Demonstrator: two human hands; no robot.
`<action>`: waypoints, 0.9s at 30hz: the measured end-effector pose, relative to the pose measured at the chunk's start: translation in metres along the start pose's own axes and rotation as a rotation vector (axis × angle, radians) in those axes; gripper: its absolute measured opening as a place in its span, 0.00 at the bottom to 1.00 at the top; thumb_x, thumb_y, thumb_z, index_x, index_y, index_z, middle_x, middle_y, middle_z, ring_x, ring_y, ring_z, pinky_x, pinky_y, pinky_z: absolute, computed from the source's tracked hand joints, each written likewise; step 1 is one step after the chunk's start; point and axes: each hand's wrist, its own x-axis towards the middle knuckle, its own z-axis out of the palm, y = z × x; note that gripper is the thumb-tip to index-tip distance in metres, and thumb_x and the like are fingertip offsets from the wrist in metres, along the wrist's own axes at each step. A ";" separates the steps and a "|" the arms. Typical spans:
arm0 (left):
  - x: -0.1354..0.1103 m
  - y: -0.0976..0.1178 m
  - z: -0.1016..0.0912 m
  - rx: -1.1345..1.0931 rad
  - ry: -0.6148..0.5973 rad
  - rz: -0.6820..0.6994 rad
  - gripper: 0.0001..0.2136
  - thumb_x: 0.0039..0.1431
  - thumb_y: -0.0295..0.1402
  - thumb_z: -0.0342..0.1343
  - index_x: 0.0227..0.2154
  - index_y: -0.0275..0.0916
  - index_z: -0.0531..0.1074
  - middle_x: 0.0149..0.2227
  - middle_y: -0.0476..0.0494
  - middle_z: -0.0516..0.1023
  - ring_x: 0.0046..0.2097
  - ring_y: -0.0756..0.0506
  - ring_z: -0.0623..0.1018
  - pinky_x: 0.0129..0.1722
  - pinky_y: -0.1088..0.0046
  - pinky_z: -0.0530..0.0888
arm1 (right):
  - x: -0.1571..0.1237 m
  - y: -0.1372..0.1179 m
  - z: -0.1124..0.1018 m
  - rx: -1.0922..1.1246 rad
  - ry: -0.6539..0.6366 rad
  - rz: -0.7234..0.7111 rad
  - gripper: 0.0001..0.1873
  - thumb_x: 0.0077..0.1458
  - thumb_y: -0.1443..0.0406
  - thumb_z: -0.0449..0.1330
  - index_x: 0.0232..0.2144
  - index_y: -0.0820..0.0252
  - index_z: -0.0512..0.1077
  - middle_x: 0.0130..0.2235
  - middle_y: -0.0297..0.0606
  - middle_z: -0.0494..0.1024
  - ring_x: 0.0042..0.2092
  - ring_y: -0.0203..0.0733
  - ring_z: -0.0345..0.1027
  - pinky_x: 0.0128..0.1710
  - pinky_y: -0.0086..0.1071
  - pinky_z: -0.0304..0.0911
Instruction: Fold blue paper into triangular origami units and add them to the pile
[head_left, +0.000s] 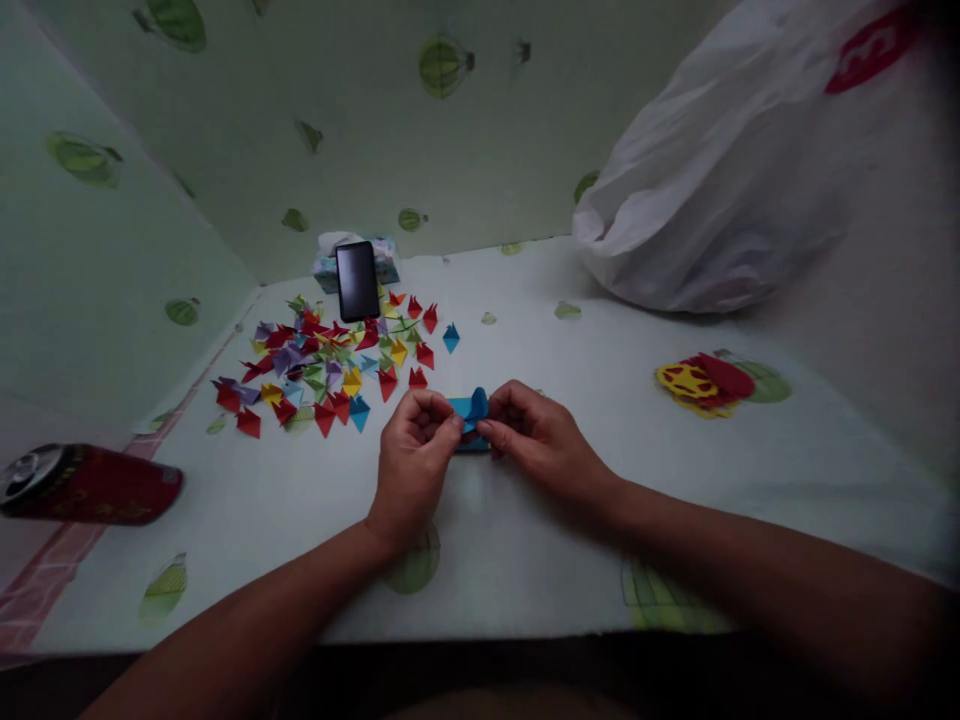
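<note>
Between my two hands is a small piece of blue folded paper [477, 404], pinched from both sides just above the table. My left hand [417, 450] is closed, thumb and fingers gripping its left edge. On the other side my right hand [536, 430] pinches the paper between thumb and forefinger. Beneath the fingers lies more blue paper [474, 444], partly hidden. To the left spreads a pile of small folded paper figures [330, 360] in red, yellow, blue, purple and green. One blue paper figure [451, 337] sits at the pile's right edge.
A phone [358, 281] leans against a tissue box [386, 260] behind the pile. A red drink can [97, 484] stands at the far left. Yellow and red paper cutouts [701, 384] lie to the right, below a large white plastic bag [697, 190]. Patterned walls enclose the table [300, 560].
</note>
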 end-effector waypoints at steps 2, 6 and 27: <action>-0.002 0.000 0.001 -0.052 -0.002 -0.029 0.09 0.55 0.30 0.65 0.32 0.39 0.69 0.31 0.53 0.72 0.34 0.52 0.74 0.36 0.77 0.74 | 0.001 0.001 0.000 0.064 0.011 0.025 0.09 0.58 0.61 0.63 0.34 0.59 0.67 0.29 0.30 0.70 0.30 0.34 0.65 0.31 0.31 0.61; -0.004 0.000 0.003 -0.129 -0.040 -0.102 0.09 0.54 0.29 0.66 0.32 0.39 0.69 0.31 0.53 0.73 0.34 0.52 0.76 0.38 0.76 0.75 | 0.003 0.000 0.000 0.216 -0.016 0.128 0.10 0.57 0.61 0.64 0.34 0.59 0.67 0.29 0.31 0.74 0.29 0.34 0.69 0.32 0.31 0.65; -0.007 0.004 0.004 -0.155 -0.198 -0.263 0.17 0.59 0.33 0.63 0.48 0.42 0.66 0.30 0.52 0.77 0.31 0.50 0.79 0.37 0.72 0.75 | 0.002 -0.001 -0.001 0.334 0.044 0.202 0.14 0.52 0.59 0.69 0.32 0.60 0.70 0.25 0.29 0.74 0.28 0.33 0.68 0.32 0.30 0.63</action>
